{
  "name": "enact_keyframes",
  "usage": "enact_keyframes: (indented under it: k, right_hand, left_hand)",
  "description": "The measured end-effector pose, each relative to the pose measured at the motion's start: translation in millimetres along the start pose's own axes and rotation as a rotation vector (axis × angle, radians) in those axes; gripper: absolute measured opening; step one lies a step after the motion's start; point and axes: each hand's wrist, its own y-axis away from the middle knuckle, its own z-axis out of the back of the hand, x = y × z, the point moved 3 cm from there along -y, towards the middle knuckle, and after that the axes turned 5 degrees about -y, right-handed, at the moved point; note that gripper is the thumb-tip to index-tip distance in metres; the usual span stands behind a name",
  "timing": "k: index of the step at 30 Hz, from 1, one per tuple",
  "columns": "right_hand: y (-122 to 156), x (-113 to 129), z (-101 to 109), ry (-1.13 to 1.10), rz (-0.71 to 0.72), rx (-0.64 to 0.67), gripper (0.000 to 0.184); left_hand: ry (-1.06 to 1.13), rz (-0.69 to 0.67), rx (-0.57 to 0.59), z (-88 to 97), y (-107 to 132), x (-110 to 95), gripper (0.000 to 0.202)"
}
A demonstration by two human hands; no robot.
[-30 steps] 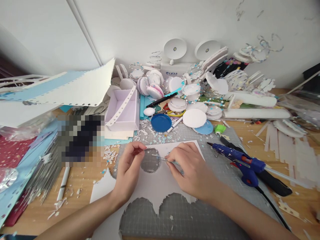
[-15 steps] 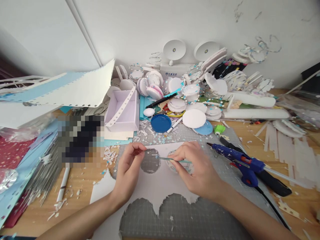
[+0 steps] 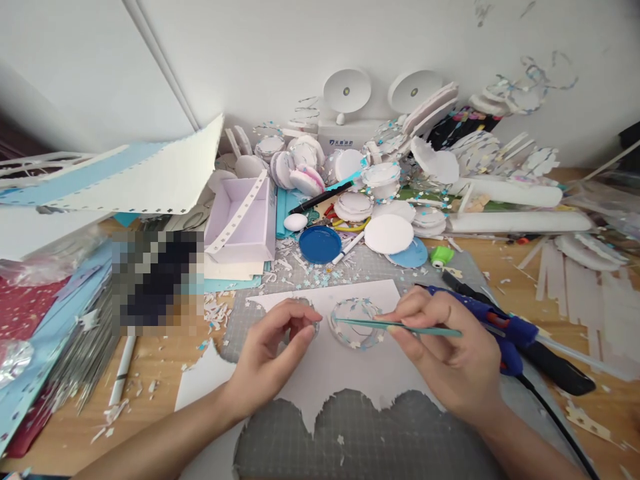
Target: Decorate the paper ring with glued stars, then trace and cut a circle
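Observation:
My right hand grips thin teal tweezers whose tip points left, over a clear round disc rimmed with small confetti pieces. The disc lies on a white sheet with round holes cut out of it. My left hand rests on the sheet left of the disc, thumb and forefinger pinched together on something too small to name. Under the sheet is a grey cutting mat.
A blue glue gun with a black cord lies right of my right hand. Behind the sheet are a blue lid, white foam discs, a lilac box and white rolls. Paper stacks fill the left.
My right hand drew back to the right with the tweezers, baring the confetti-rimmed disc. My left hand shifted slightly right and lower, still pinched.

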Motion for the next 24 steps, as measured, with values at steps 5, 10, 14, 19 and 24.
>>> enact_keyframes:
  k: [5, 10, 14, 19, 24]
  right_hand:
    - [9.2, 0.5, -5.0, 0.037, 0.024, 0.06, 0.027]
    - [11.3, -0.4, -7.7, 0.035, 0.021, 0.089, 0.029]
    - [10.8, 1.5, -7.2, 0.012, 0.025, 0.076, 0.03]
    - [10.3, 2.4, -5.5, -0.038, -0.004, 0.037, 0.029]
    - [9.0, 0.9, -6.8, -0.017, -0.031, 0.047, 0.027]
  left_hand:
    - [-0.031, -0.058, 0.06, -4.6, 0.8, 1.3, 0.013]
    - [-0.076, -0.049, 0.05, -5.2, -1.1, 2.7, 0.01]
    - [-0.077, -0.054, 0.037, -4.0, -2.0, 0.4, 0.011]
    - [-0.077, -0.052, 0.043, -4.1, -2.1, 0.1, 0.012]
    - [-0.112, -0.093, 0.065, -4.6, -1.9, -2.6, 0.012]
